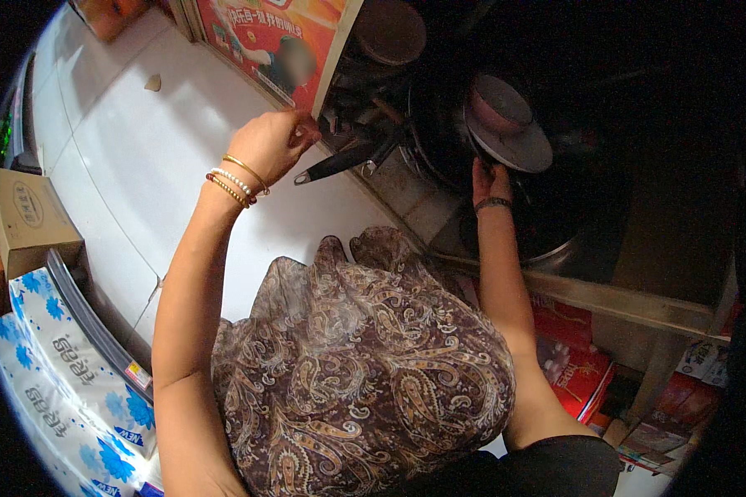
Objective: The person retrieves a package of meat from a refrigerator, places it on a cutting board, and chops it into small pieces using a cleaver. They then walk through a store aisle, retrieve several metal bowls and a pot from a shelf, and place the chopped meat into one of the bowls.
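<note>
My left hand [276, 140], with bracelets on its wrist, is at the edge of a red printed cabinet door [317, 68], its fingers curled near the lower corner. A black pan handle [342, 163] sticks out of the dark cabinet just below it. My right hand [491, 177] reaches into the cabinet, its fingers touching the underside of a pale round lid or pan [519, 146] with a raised pinkish part. Shadow hides its fingertips. Dark cookware [432, 143] lies beside that hand.
A round pan or pot [388, 31] is at the cabinet's back. The cabinet's frame [621, 304] runs below my right arm, with red packages [575, 379] beyond it. Cardboard box [37, 214] and tissue packs [68, 373] stand at left on white floor tiles [137, 155]. Patterned fabric covers my lap.
</note>
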The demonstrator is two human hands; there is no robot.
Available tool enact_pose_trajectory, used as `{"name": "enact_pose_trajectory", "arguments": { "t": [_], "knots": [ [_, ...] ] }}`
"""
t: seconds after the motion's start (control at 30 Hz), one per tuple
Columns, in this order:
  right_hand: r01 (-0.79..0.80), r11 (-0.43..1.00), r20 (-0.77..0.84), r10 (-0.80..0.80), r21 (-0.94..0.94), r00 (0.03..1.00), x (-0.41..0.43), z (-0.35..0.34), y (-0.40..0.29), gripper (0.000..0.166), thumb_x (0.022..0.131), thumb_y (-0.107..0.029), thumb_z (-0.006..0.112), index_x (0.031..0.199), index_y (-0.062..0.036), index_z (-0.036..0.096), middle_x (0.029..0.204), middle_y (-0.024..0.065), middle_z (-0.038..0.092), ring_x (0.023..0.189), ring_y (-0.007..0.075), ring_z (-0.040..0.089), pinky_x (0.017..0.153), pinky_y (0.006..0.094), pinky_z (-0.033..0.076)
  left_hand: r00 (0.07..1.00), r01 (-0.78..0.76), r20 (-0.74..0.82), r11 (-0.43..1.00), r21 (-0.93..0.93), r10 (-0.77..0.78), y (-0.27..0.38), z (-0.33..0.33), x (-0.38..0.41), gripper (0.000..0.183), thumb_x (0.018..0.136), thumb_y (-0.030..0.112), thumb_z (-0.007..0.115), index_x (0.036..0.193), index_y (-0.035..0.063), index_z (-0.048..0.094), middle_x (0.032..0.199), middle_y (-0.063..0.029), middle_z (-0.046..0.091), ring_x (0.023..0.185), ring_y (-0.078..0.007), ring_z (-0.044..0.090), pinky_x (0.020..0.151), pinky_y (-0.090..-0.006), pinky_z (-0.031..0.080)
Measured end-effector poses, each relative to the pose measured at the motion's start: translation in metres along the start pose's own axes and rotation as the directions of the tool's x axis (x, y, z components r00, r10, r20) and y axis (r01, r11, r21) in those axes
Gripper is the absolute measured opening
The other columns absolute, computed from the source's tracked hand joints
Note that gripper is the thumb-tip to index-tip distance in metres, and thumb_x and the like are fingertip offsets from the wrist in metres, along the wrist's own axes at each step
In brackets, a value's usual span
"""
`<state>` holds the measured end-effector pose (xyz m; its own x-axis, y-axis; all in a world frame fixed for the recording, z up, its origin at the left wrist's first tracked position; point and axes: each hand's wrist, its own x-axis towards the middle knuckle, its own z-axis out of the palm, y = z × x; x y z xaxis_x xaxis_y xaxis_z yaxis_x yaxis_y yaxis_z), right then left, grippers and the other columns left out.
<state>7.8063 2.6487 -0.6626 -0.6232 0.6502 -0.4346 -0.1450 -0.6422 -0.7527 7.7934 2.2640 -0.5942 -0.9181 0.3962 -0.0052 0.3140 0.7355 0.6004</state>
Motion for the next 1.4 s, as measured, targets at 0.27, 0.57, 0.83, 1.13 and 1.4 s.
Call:
{"name": "enact_pose_trajectory", "arguments": {
  "t": [0.27, 0.57, 0.83, 1.13, 1.4],
  "knots": [
    [-0.189, 0.98, 0.023, 0.188, 0.065, 0.982, -0.015, -0.007, 0.003, 0.027, 0.087, -0.019, 0.053, 0.103, 0.0019, 0.047, 0.11, 0.0177, 0.053, 0.095, 0.0338, 0.056, 0.078, 0.0442, 0.054, 1.0, -0.006, -0.009, 0.999, -0.051, 0.006, 0.001, 0.004, 0.001, 0.025, 0.085, 0.026, 0.054, 0.094, 0.0041, 0.061, 0.086, -0.0157, 0.063, 0.073, -0.0298, 0.061, 0.067, -0.0372, 0.048],
    [-0.284, 0.949, 0.059, 0.294, -0.136, 0.954, -0.043, -0.042, 0.025, 0.017, 0.083, -0.013, 0.055, 0.09, 0.0012, 0.052, 0.091, 0.0149, 0.058, 0.087, 0.033, 0.059, 0.078, 0.0442, 0.052, 0.999, 0.038, -0.001, 0.999, -0.011, -0.038, -0.008, 0.006, -0.006, 0.026, 0.085, 0.028, 0.054, 0.091, 0.0039, 0.061, 0.085, -0.0155, 0.063, 0.076, -0.0308, 0.061, 0.068, -0.0386, 0.048],
    [-0.359, 0.929, -0.039, 0.357, -0.086, 0.933, -0.037, -0.046, 0.046, 0.023, 0.083, -0.012, 0.055, 0.1, 0.0026, 0.049, 0.094, 0.0165, 0.058, 0.09, 0.0321, 0.055, 0.079, 0.0447, 0.053, 0.998, 0.06, 0.007, 0.998, 0.02, -0.06, -0.01, 0.01, -0.01, 0.03, 0.085, 0.029, 0.053, 0.094, 0.0016, 0.06, 0.085, -0.0161, 0.064, 0.077, -0.0305, 0.062, 0.068, -0.0378, 0.049],
    [-0.408, 0.876, -0.133, 0.386, -0.259, 0.913, -0.014, -0.035, 0.041, 0.034, 0.084, -0.022, 0.058, 0.111, -0.0065, 0.046, 0.105, 0.0114, 0.054, 0.086, 0.0287, 0.055, 0.074, 0.0391, 0.053, 0.994, 0.062, 0.086, 0.998, -0.008, -0.061, -0.007, 0.018, -0.01, 0.03, 0.083, 0.032, 0.056, 0.094, 0.0043, 0.061, 0.079, -0.0148, 0.065, 0.074, -0.0298, 0.063, 0.066, -0.0381, 0.049],
    [-0.272, 0.925, -0.185, 0.228, -0.264, 0.956, -0.009, -0.039, 0.027, 0.034, 0.086, -0.028, 0.054, 0.11, -0.0043, 0.048, 0.107, 0.0131, 0.052, 0.085, 0.0271, 0.056, 0.074, 0.0397, 0.052, 0.99, 0.07, 0.124, 0.995, -0.068, -0.061, -0.002, 0.02, -0.007, 0.033, 0.081, 0.035, 0.058, 0.094, 0.0046, 0.061, 0.085, -0.0154, 0.064, 0.079, -0.0307, 0.061, 0.069, -0.0383, 0.048]
  ]
}}
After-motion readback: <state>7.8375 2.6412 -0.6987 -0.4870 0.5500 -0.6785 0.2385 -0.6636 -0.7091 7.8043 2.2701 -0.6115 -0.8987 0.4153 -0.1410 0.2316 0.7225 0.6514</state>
